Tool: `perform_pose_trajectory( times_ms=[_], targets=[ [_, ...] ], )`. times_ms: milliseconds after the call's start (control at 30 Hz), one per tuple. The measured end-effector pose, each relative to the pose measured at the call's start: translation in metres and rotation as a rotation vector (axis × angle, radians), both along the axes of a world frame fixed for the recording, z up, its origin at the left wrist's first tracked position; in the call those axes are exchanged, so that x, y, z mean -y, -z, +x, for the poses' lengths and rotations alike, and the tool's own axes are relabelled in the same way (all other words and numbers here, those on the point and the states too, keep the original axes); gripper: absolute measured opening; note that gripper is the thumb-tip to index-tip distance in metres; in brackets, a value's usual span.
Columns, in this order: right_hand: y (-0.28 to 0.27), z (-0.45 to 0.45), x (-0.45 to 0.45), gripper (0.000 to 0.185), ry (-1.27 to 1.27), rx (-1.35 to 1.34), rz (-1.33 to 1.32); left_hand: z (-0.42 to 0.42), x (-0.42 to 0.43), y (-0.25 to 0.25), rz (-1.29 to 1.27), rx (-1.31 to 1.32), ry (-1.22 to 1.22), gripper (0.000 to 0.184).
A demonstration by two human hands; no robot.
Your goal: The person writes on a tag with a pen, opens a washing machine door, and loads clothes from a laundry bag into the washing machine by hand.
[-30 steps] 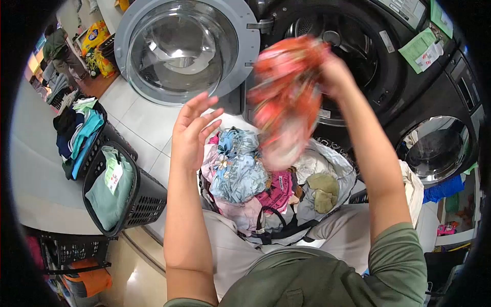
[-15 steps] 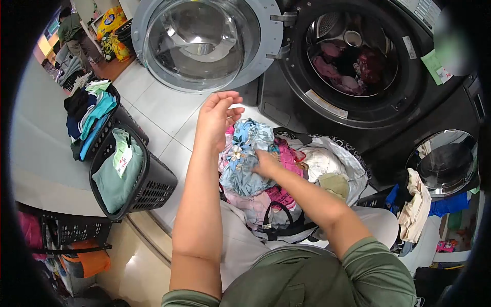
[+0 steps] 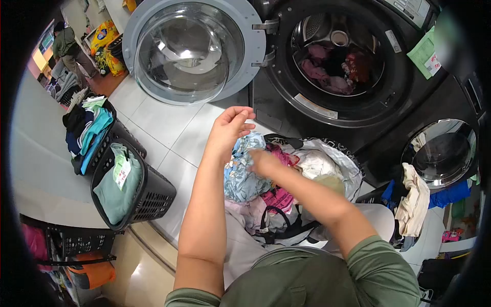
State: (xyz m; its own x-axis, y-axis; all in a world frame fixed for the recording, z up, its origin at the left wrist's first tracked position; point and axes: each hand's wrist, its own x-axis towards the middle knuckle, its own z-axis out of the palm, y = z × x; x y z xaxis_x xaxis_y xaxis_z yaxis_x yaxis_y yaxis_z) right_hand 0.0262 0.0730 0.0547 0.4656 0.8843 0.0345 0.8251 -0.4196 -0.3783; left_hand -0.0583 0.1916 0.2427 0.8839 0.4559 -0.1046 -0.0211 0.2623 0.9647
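My left hand (image 3: 231, 130) hovers at the upper left of a pile of laundry, its fingers loosely bent and a little apart, with nothing visible in them. My right hand (image 3: 263, 162) is over a light blue floral garment (image 3: 243, 181) on top of the pile; motion smears its fingers, so its grip cannot be made out. Around that garment lie pink cloth (image 3: 277, 199) and white cloth (image 3: 318, 166). The pile sits in an open bag (image 3: 353, 176) with dark handles, between my knees.
Ahead, a front-loading washer (image 3: 276, 84) stands with its round door (image 3: 192, 51) swung open and clothes (image 3: 335, 71) inside. Black laundry baskets (image 3: 158, 192) stand at left. Cream cloth (image 3: 413, 204) hangs at right near another round door (image 3: 437, 153). A person (image 3: 71, 48) stands far back.
The view has shifted slightly, so the washer sits further left. My left hand's fingers have drawn closer together. My right hand has moved slightly over the blue floral garment, which looks more spread out.
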Motion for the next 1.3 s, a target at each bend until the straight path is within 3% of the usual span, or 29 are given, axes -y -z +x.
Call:
perform_pose_trajectory(
  times_ms=[100,167,233,300,333,367,433,467,533,567,600,633,667,700,733,767,800,833,867,900,933,967,1033,1100,1133,1167,1200,1233,1300],
  targets=[
    [0.02,-0.013,0.013,0.031,-0.076,-0.028,-0.177,-0.005,-0.003,0.001,0.031,-0.047,0.066,0.026],
    [-0.041,0.002,0.018,0.025,0.062,-0.23,-0.046,-0.009,-0.003,-0.002,0.079,-0.052,0.107,0.027],
    [-0.114,0.036,0.031,0.016,-0.003,-0.338,0.464,-0.013,-0.009,0.0,0.229,0.008,0.153,0.04],
    [-0.219,0.052,0.046,0.009,0.043,-0.867,0.69,-0.013,-0.008,0.007,0.487,0.123,0.23,0.052],
    [-0.254,0.052,0.048,0.01,-0.005,-0.873,0.835,-0.013,0.003,0.003,0.425,0.04,0.274,0.065],
    [-0.28,0.049,0.048,0.01,-0.057,-0.875,0.98,-0.006,0.01,0.005,0.581,0.031,0.279,0.064],
    [-0.315,0.045,0.052,0.011,-0.281,-0.935,0.852,0.005,0.019,0.014,0.896,0.01,0.286,0.062],
    [-0.334,0.048,0.059,0.02,-0.301,-0.862,0.933,0.005,0.022,-0.001,0.713,-0.164,0.313,0.051],
    [-0.362,0.058,0.068,0.034,-0.359,-0.655,1.124,0.013,0.017,0.0,0.352,-0.038,0.067,0.045],
    [-0.359,0.044,0.06,0.013,-0.26,-0.627,1.333,0.015,0.014,0.001,0.173,0.024,-0.06,0.042],
    [-0.348,0.056,0.066,0.035,-0.263,-0.33,1.098,0.015,0.014,0.004,0.069,0.302,-0.099,0.039],
    [-0.328,0.071,0.071,0.064,-0.256,-0.04,0.853,0.012,0.017,-0.002,-0.018,0.327,-0.078,0.041],
    [-0.299,0.066,0.072,0.095,-0.222,-0.041,0.572,0.005,0.021,-0.011,-0.104,0.351,-0.055,0.043],
    [-0.262,0.06,0.067,0.101,-0.303,0.018,0.431,0.001,0.024,-0.016,-0.192,0.377,-0.032,0.045],
    [-0.242,0.05,0.063,0.098,-0.182,-0.306,0.183,-0.004,0.013,-0.005,0.061,0.347,0.113,0.053],
    [-0.211,0.057,0.061,0.087,-0.211,-0.355,0.23,-0.003,0.011,-0.006,0.261,0.144,0.109,0.055],
    [-0.203,0.079,0.061,0.073,-0.148,-0.523,0.022,-0.005,0.008,-0.006,0.457,-0.069,0.101,0.057],
    [-0.216,0.097,0.066,0.052,0.109,-0.431,-0.013,-0.009,0.005,-0.005,0.643,-0.294,0.09,0.058],
    [-0.193,0.14,0.067,0.034,0.35,-0.945,0.428,-0.013,0.002,-0.002,0.567,-0.249,0.037,0.055],
    [-0.203,0.172,0.075,0.025,0.419,-1.092,0.719,-0.014,-0.001,0.0,0.49,-0.198,-0.018,0.052],
    [-0.193,0.208,0.087,0.03,0.425,-0.955,1.143,-0.015,-0.003,0.001,0.415,-0.141,-0.071,0.049],
    [-0.198,0.218,0.099,0.036,0.511,-0.677,1.286,-0.014,-0.006,0.001,0.342,-0.08,-0.123,0.047],
    [-0.156,0.235,0.092,0.043,0.676,-0.173,1.28,-0.014,-0.012,-0.003,0.352,-0.093,-0.149,0.035],
    [-0.11,0.175,0.059,0.034,0.482,-0.462,0.853,-0.01,-0.015,-0.001,0.301,-0.103,-0.148,0.031],
    [-0.099,0.13,0.049,0.024,0.203,-0.239,0.511,-0.005,-0.014,0.004,0.275,-0.082,-0.144,0.029],
    [-0.064,0.102,0.032,0.022,0.104,-0.427,0.386,0.002,-0.014,0.011,0.248,-0.061,-0.141,0.027],
    [-0.044,0.063,0.018,0.027,0.186,-0.533,0.131,0.006,-0.014,0.014,0.225,-0.042,-0.142,0.026],
    [0.017,0.043,0.008,0.026,0.045,-0.102,0.36,0.008,-0.013,0.015,0.248,-0.044,-0.122,0.025],
    [0.035,0.005,0.009,0.021,0.058,0.094,0.161,0.01,-0.006,0.017,0.297,-0.061,-0.073,0.024]
  ],
)
